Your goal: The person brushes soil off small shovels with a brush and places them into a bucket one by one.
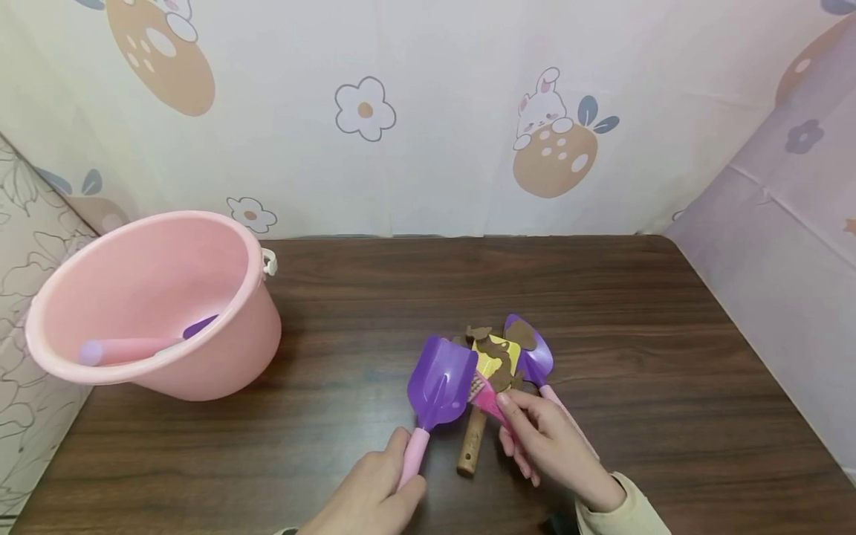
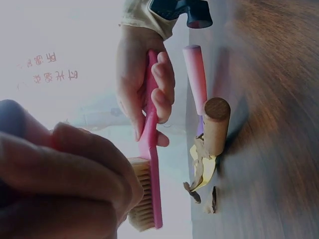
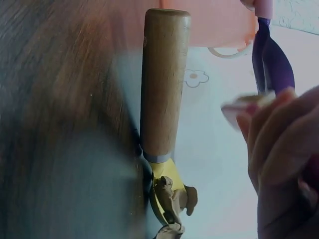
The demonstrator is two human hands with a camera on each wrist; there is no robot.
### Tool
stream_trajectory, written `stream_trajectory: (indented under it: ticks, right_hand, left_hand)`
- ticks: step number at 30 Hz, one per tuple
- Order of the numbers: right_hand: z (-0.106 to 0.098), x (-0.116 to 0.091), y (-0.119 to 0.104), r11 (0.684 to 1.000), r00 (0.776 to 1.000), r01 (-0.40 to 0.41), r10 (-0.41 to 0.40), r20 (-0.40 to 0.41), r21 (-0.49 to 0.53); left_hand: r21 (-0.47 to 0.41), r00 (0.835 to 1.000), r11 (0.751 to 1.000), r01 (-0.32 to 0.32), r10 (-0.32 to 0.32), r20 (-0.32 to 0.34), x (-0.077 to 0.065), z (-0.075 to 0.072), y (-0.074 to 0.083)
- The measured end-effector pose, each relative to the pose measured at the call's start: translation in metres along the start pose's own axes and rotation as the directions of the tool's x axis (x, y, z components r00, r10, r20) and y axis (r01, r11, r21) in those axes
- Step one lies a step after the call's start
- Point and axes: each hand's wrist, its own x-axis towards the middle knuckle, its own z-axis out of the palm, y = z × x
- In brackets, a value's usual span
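Observation:
My left hand [image 1: 371, 483] grips the pink handle of a toy shovel with a purple blade [image 1: 433, 390]; the blade is raised and its face looks bare. My right hand [image 1: 551, 438] holds a pink brush [image 2: 154, 186] by its handle, the bristles close to the blade's right edge in the head view. Below them on the table lies a yellow-bladed shovel [image 1: 486, 365] with a wooden handle [image 3: 165, 82]. Brown, clay-like pieces [image 1: 500, 371] cover much of its blade. To its right is a second purple shovel [image 1: 540, 364] with a brown patch, its pink handle partly behind my right hand.
A pink bucket [image 1: 250, 349] stands tilted on the left side of the brown wooden table [image 1: 321, 297]. Inside it lie a pink handle [image 1: 134, 349] and part of a purple blade. Behind and beside the table hang printed curtains [image 1: 441, 171].

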Motion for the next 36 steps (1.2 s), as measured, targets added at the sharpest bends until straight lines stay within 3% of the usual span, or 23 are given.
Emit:
stream_trajectory:
  ticks: [7, 13, 18, 22, 25, 30, 36]
  right_hand:
    - [0.009, -0.003, 0.003, 0.994, 0.991, 0.091, -0.085, 0.104, -0.056]
    - [0.013, -0.004, 0.002, 0.989, 0.968, 0.148, -0.139, 0.210, -0.028]
    - [0.013, -0.006, 0.001, 0.988, 0.963, 0.156, -0.150, 0.225, -0.006]
    - [0.012, -0.006, 0.003, 0.990, 0.968, 0.141, -0.141, 0.206, 0.010]
    - [0.010, -0.005, 0.004, 0.991, 0.978, 0.130, -0.131, 0.165, 0.019]
    - [0.001, -0.005, 0.002, 0.996, 0.997, 0.073, -0.074, 0.015, 0.056]
    - [-0.008, -0.004, -0.005, 0.998, 0.995, 0.017, -0.011, -0.104, 0.064]
  left_hand:
    - [-0.019, 0.999, 0.999, 0.045, -0.045, 0.015, 0.001, -0.001, 0.005]
    - [-0.023, 1.000, 0.999, 0.023, -0.023, 0.006, 0.001, -0.001, 0.005]
    - [-0.013, 1.000, 1.000, 0.005, -0.005, 0.001, 0.001, 0.000, 0.005]
    - [-0.005, 1.000, 1.000, 0.002, -0.002, -0.001, 0.001, 0.001, 0.006]
    - [0.013, 0.999, 0.999, -0.037, 0.038, -0.013, 0.000, 0.002, 0.004]
    - [0.036, 0.996, 0.996, -0.084, 0.085, -0.014, -0.001, 0.003, -0.001]
    - [0.059, 0.995, 0.994, -0.095, 0.096, -0.021, -0.001, 0.004, -0.005]
